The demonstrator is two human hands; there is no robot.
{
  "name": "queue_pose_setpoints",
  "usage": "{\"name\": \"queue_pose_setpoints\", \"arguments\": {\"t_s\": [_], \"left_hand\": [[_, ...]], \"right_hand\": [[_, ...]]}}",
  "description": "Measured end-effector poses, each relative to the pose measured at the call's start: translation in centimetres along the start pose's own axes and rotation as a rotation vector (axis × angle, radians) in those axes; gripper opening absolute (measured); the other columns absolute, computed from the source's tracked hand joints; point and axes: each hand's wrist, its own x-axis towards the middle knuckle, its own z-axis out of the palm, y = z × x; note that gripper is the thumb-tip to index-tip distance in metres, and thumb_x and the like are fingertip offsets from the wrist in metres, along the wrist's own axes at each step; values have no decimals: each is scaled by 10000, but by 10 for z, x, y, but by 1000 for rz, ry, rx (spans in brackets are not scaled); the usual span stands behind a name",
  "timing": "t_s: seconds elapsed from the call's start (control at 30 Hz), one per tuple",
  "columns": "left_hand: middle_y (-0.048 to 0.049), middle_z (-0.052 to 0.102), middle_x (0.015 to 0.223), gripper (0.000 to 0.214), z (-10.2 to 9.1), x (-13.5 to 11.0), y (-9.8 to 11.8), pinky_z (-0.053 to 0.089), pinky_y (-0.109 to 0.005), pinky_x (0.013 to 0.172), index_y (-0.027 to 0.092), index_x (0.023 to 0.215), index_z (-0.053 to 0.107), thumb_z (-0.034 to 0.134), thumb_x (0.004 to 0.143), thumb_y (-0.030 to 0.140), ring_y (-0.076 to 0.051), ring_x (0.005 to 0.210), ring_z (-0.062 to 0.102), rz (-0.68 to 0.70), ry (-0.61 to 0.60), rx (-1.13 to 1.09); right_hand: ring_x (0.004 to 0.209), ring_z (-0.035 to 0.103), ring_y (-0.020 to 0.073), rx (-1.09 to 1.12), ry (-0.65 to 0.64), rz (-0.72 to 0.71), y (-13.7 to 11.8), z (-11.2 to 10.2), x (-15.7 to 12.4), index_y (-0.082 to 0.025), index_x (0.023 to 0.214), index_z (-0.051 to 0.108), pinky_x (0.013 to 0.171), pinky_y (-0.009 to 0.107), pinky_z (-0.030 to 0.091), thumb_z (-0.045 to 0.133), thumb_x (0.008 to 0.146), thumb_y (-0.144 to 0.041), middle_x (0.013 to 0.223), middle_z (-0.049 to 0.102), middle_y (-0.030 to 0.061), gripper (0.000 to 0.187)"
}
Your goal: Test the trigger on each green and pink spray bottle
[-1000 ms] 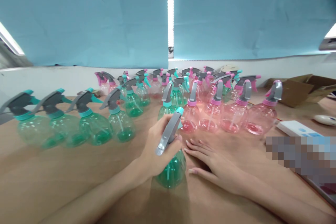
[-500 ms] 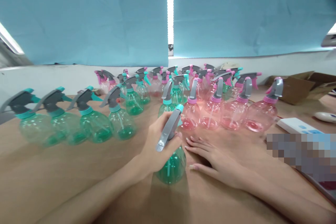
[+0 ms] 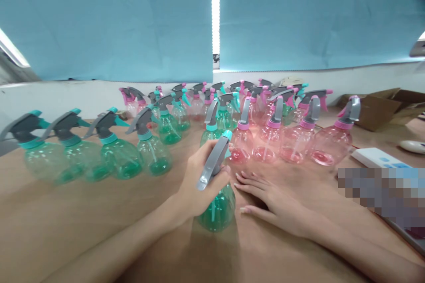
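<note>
Translucent green plastic spray bottle (image 3: pixel 217 214), round-bodied, with a glossy grey lever and turquoise nozzle: in the head view it appears upright on the smooth brown table (image 3: pixel 139 225). The left hand (image 3: pixel 195 183) grips its neck, fingers and thumb wrapped beneath the lever. Just right of the bottle, the right hand (image 3: pixel 274 201) rests palm down, fingers loosely spread and apart from it. Similar ribbed-collar green bottles (image 3: pixel 121 159) stand to its left; translucent pink bottles (image 3: pixel 295 143) stand beyond it, rightward. The grip hides its collar; pixelation obscures something far right.
</note>
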Motion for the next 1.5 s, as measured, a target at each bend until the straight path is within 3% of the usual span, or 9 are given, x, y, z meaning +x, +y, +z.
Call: {"name": "queue_pose_setpoints", "arguments": {"t_s": [0.33, 0.97, 1.17, 1.37, 1.5], "left_hand": [[13, 547, 756, 147, 0, 0, 0, 388, -273, 591, 192, 932, 505, 533, 789, 214, -129, 630, 475, 3, 0, 5], [61, 384, 623, 46, -6, 2, 8, 273, -247, 493, 197, 761, 457, 500, 752, 183, -88, 514, 308, 23, -50, 25], [55, 409, 639, 77, -6, 3, 2, 312, -253, 523, 200, 744, 440, 511, 750, 171, -91, 531, 334, 59, -50, 13], [36, 467, 732, 124, -2, 4, -6, 378, -262, 571, 205, 886, 492, 520, 765, 192, -116, 605, 453, 28, 8, -26], [27, 507, 725, 148, -1, 2, -2, 376, -265, 562, 187, 927, 506, 524, 783, 212, -114, 582, 450, 2, 9, -8]], "right_hand": [[1443, 292, 288, -2, -11, 7, -1, -1, 1, -265, 1459, 439, 1187, 525, 230, 463, 931, -633, 1550, 363, 32, 644], [1447, 281, 283, -23, -32, 19, -2, -2, 1, -229, 1455, 446, 1192, 526, 218, 445, 936, -637, 1558, 334, 45, 660], [1446, 283, 286, -10, -32, 24, -1, -2, 1, -216, 1450, 454, 1192, 530, 215, 457, 929, -641, 1554, 342, 50, 672], [1452, 267, 285, -20, -46, 40, -2, -2, 1, -218, 1458, 441, 1196, 526, 204, 447, 926, -653, 1558, 336, 42, 688], [1455, 261, 281, -25, -47, 36, -3, -3, 1, -222, 1464, 432, 1202, 521, 191, 438, 931, -650, 1565, 325, 34, 683]]}}
